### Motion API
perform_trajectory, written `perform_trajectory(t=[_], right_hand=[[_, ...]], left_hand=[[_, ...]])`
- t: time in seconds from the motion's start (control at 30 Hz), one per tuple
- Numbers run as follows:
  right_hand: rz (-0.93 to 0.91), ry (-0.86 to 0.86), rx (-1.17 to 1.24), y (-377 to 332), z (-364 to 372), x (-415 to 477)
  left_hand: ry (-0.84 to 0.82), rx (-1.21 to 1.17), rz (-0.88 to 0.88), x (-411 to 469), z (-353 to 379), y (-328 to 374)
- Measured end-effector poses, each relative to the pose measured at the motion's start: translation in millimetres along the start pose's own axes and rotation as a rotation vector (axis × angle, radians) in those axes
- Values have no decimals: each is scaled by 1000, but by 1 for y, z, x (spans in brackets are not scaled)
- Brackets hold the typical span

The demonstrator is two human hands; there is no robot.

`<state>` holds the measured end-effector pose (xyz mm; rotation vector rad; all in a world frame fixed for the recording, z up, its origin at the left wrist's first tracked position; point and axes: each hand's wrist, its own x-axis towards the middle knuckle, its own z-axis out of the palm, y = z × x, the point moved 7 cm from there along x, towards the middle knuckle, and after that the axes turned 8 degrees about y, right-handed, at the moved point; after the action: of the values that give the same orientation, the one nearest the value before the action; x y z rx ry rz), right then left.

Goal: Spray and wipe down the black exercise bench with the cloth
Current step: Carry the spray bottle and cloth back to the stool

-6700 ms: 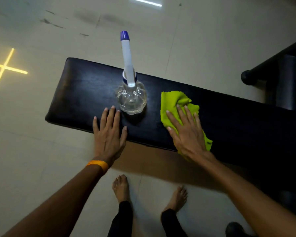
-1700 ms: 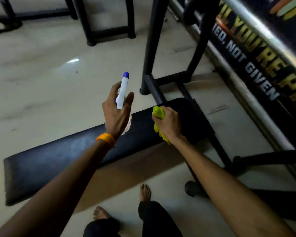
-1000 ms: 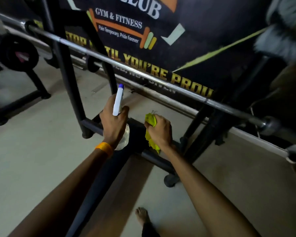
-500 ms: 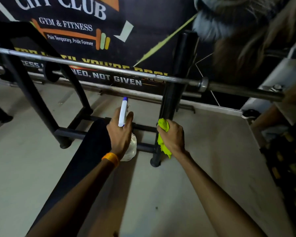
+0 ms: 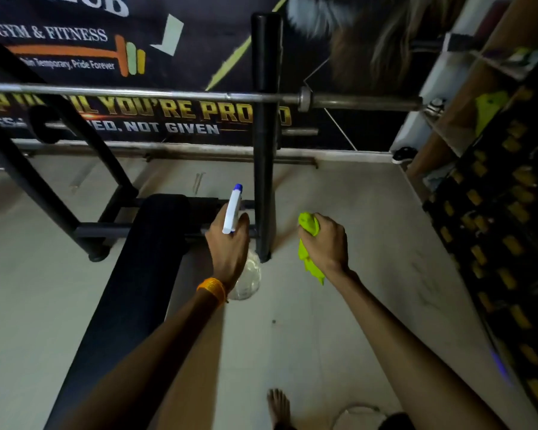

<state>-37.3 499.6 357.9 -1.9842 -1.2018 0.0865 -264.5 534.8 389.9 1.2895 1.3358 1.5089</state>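
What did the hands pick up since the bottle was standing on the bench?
The left hand lifted the spray bottle off the bench. The right hand bunched up the green cloth and lifted it too. Both now hang over the floor beside the bench.

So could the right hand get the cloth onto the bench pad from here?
Probably yes. The right hand grips the cloth over bare floor, right of the black upright. The bench lies left, beyond the left hand with the spray bottle, so it must cross over.

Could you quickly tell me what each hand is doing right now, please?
Left hand: closed on the spray bottle.
Right hand: closed on the green cloth.
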Motion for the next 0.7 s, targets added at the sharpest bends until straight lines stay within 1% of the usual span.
perform_trajectory(t=[0.1, 0.17, 0.27, 0.47, 0.7], right_hand=[[74, 40, -29, 15, -27, -40], [77, 49, -51, 21, -45, -67], [96, 60, -74, 36, -72, -109], [170, 57, -132, 97, -126, -181], [193, 46, -133, 177, -203, -236]], left_hand=[[-41, 28, 3, -36, -11, -3], [-53, 41, -8, -59, -18, -4], [-118, 55, 16, -101, -20, -1], [-212, 56, -1, -193, -12, 9], [-204, 39, -139, -307, 14, 8]])
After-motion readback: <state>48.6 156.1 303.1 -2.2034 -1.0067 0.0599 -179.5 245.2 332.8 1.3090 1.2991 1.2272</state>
